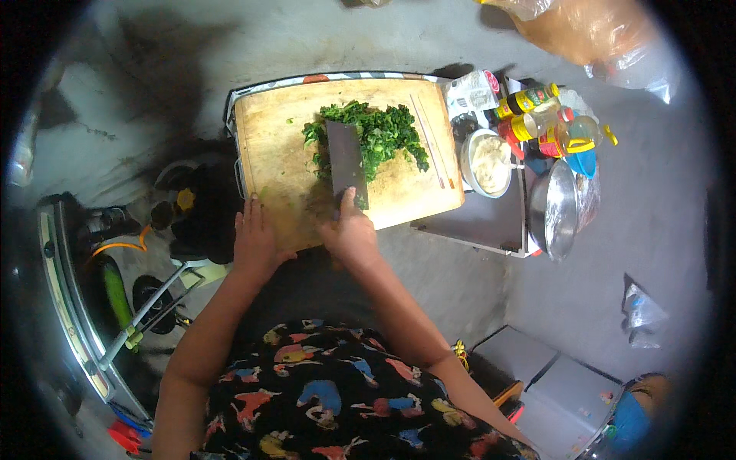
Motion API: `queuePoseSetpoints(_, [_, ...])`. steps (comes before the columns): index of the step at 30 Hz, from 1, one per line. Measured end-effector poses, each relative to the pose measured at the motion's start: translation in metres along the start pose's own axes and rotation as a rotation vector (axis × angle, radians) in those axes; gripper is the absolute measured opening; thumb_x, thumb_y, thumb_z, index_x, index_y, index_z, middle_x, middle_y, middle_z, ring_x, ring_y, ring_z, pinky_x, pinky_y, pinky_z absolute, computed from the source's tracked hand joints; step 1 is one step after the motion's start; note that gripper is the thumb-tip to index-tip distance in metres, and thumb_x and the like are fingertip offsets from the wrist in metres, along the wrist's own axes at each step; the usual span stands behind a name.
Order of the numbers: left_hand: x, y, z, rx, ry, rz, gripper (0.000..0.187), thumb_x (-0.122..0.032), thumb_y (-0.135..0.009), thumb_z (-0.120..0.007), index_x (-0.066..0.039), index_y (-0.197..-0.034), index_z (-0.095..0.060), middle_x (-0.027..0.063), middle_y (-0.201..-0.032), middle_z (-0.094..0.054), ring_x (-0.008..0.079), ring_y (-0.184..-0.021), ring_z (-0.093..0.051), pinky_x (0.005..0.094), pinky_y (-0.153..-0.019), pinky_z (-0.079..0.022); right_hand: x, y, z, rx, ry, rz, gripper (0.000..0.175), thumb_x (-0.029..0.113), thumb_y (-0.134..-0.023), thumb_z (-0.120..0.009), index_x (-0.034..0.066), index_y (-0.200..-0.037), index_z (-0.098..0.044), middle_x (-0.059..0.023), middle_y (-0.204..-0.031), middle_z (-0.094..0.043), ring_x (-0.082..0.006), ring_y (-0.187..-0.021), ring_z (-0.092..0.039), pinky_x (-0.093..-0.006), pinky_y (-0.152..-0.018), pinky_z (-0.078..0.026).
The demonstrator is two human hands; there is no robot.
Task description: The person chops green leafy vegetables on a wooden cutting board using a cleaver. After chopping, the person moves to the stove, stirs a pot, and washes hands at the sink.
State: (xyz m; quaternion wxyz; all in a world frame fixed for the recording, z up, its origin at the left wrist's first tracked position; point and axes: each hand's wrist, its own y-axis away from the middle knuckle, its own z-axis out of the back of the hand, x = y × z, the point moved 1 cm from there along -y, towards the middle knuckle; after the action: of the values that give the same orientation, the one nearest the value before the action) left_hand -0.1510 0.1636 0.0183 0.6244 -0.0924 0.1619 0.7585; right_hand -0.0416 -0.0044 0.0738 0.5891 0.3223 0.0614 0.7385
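Observation:
My right hand [352, 233] is shut on the handle of a Chinese cleaver [346, 152], with the index finger laid along its wide blade. The blade lies over the left part of a pile of chopped leafy greens [392, 135], hiding some of them. Under them is a wooden cutting board [273, 149] with a stained surface. My left hand [254, 241] rests on the board's near left corner, fingers extended and thumb spread. A pair of chopsticks [427, 142] lies along the board's right side, clear of the greens.
Right of the board stand a bowl [469, 172] of pale dough-like mixture [490, 161], several bottles [529, 99] and a metal basin [555, 213]. A plastic packet [470, 92] lies behind the bowl. At left are an orange hose [123, 246] and a green gourd-like vegetable [117, 290].

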Motion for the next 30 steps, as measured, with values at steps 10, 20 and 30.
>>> queuePoseSetpoints(10, [-0.002, 0.001, -0.002, 0.116, 0.056, 0.095, 0.115, -0.045, -0.057, -0.087, 0.007, -0.141, -0.029, 0.0267, -0.152, -0.020, 0.0391, -0.144, -0.018, 0.0534, -0.115, -0.021, -0.059, 0.014, 0.110, -0.170, -0.460, 0.215, 0.024, 0.025, -0.102, -0.048, 0.0015, -0.095, -0.051, -0.0022, -0.062, -0.053, -0.0081, -0.050, -0.050, -0.0254, -0.047, -0.043])
queuePoseSetpoints(20, [-0.013, -0.002, -0.001, 0.123, -0.009, 0.166, 0.115, -0.041, -0.056, -0.088, 0.006, -0.142, -0.028, 0.0273, -0.151, -0.021, 0.0417, -0.143, -0.020, 0.0524, -0.116, -0.021, -0.063, -0.084, 0.116, -0.158, 0.321, 0.433, 0.023, 0.026, -0.096, -0.048, 0.0030, -0.095, -0.050, -0.0260, -0.073, -0.063, -0.0454, -0.072, -0.063, -0.0560, -0.067, -0.049])
queuePoseSetpoints(30, [-0.021, 0.001, 0.001, 0.135, 0.019, 0.223, 0.112, -0.035, -0.055, -0.089, 0.007, -0.141, -0.029, 0.0267, -0.150, -0.025, 0.0395, -0.142, -0.023, 0.0503, -0.116, -0.023, -0.056, -0.080, 0.105, -0.168, 0.256, 0.490, 0.023, 0.028, -0.097, -0.048, 0.0055, -0.094, -0.050, -0.0224, -0.070, -0.063, -0.0450, -0.067, -0.062, -0.0554, -0.065, -0.049])
